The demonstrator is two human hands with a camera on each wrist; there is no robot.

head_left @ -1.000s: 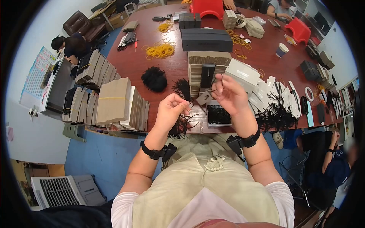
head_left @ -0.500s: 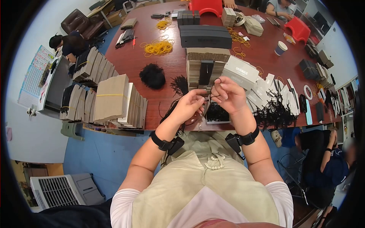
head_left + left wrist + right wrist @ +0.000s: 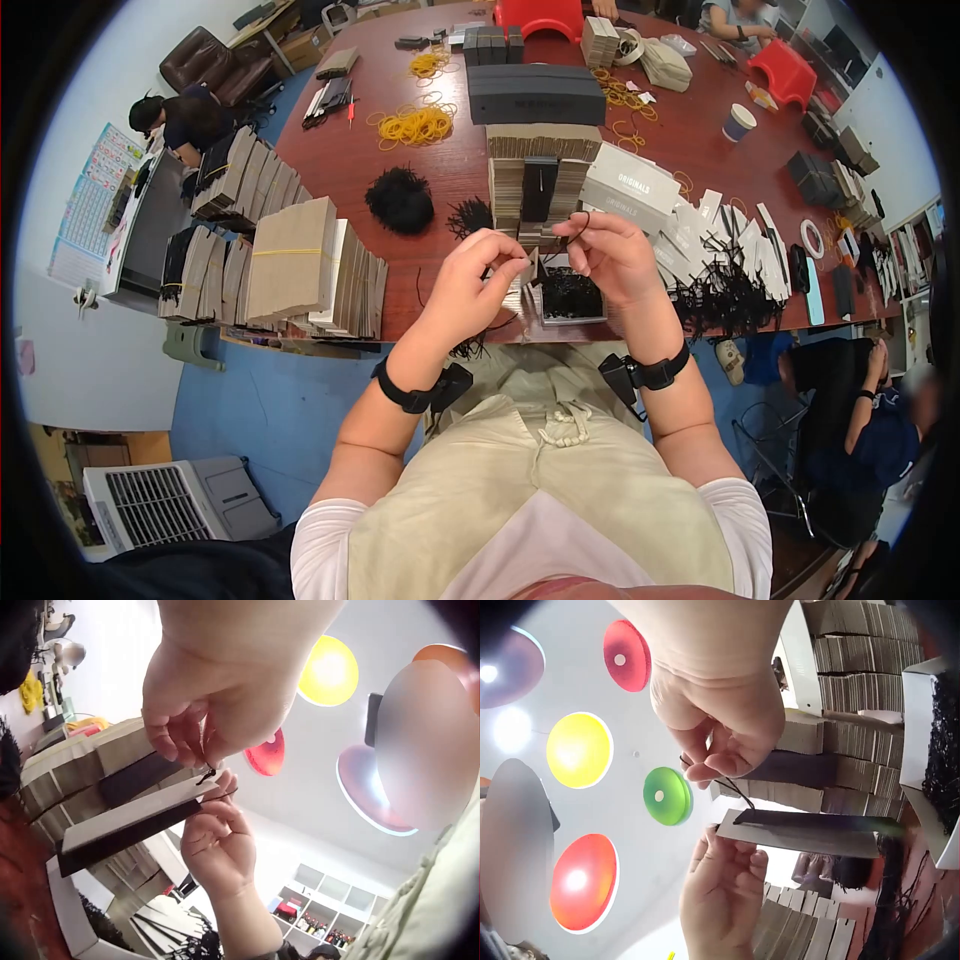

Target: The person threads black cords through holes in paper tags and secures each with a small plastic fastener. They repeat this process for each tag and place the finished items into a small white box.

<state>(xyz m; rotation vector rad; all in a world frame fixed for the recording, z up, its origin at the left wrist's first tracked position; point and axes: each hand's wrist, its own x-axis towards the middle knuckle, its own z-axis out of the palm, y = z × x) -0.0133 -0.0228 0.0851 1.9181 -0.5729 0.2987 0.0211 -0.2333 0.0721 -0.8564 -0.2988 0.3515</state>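
Note:
Between the two hands hangs a long flat tag (image 3: 135, 814), pale on one side and dark on the other, with a black cord (image 3: 739, 796) through its end. In the left wrist view my left hand (image 3: 221, 697) pinches a small knotted bit of cord at that end. My right hand (image 3: 720, 724) pinches the cord's loop between thumb and fingers in the right wrist view. From the head, my left hand (image 3: 475, 285) and right hand (image 3: 615, 258) are close together but apart, above a white box (image 3: 575, 320) of black cords (image 3: 570, 292).
Stacked grey cards (image 3: 510, 185) with a dark card (image 3: 540, 188) stand behind the hands. More card stacks (image 3: 290, 260) are left, white tags with black cords (image 3: 730, 290) right. A black bundle (image 3: 400, 200), yellow bands (image 3: 415, 125) and a paper cup (image 3: 739, 123) lie farther off.
My left hand came right toward my right hand, then drew back slightly left and up. The right hand kept the cord and shifted slightly right.

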